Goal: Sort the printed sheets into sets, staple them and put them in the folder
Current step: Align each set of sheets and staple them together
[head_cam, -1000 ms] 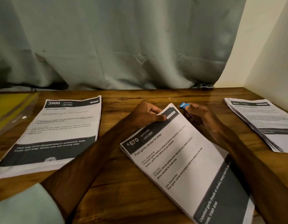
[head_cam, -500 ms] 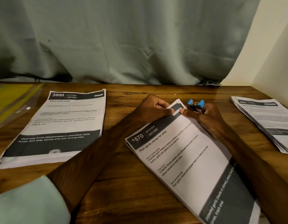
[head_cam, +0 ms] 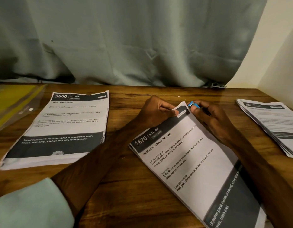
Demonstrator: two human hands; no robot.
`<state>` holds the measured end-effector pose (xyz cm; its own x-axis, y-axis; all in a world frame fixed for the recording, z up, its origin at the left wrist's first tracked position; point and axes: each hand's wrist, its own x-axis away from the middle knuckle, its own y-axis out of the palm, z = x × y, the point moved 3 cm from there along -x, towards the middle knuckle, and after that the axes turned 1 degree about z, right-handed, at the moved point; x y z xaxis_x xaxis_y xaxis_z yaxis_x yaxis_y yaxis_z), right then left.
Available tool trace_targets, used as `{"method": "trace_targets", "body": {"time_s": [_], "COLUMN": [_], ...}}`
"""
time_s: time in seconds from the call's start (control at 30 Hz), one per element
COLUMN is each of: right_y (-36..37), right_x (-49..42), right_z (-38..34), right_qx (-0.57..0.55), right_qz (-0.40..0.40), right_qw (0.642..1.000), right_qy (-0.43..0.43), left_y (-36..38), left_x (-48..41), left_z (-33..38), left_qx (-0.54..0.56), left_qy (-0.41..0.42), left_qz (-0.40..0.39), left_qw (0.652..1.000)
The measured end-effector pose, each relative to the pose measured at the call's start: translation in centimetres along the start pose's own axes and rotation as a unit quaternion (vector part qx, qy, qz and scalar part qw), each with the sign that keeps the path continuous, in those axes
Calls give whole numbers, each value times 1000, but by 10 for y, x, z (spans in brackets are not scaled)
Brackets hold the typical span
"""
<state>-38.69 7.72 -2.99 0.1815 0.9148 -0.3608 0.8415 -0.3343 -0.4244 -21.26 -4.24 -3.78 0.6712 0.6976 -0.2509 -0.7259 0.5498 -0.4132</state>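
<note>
The right hand, gripping the blue stapler, has neared the corner of the 1670 set, pinched by the left hand; stapling and filing in the yellow folder seemingly remain.

A grey-green curtain is being seen hanging from nine to one o'clock, its hem being bunched along the back edge of a dark wooden table. At two o'clock, a cream wall is being dimly lit.
</note>
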Motion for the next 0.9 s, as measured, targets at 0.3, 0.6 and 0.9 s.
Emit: {"method": "trace_targets", "body": {"time_s": [0.3,0.6,0.9], "right_y": [0,5,6], "right_x": [-1,1,-3], "right_z": [-1,-11,-8], "right_qx": [118,91,62], "right_qz": [-8,-33,-49], "right_qw": [991,991,991], "right_qy": [-69,-93,-111], "left_y": [-1,-1,-1], "left_x": [0,-1,0], "left_z": [1,4,5], "left_qx": [-22,-35,-6], "left_qy": [78,102,93], "left_qz": [-2,-23,-26], "left_qw": [997,994,995]}}
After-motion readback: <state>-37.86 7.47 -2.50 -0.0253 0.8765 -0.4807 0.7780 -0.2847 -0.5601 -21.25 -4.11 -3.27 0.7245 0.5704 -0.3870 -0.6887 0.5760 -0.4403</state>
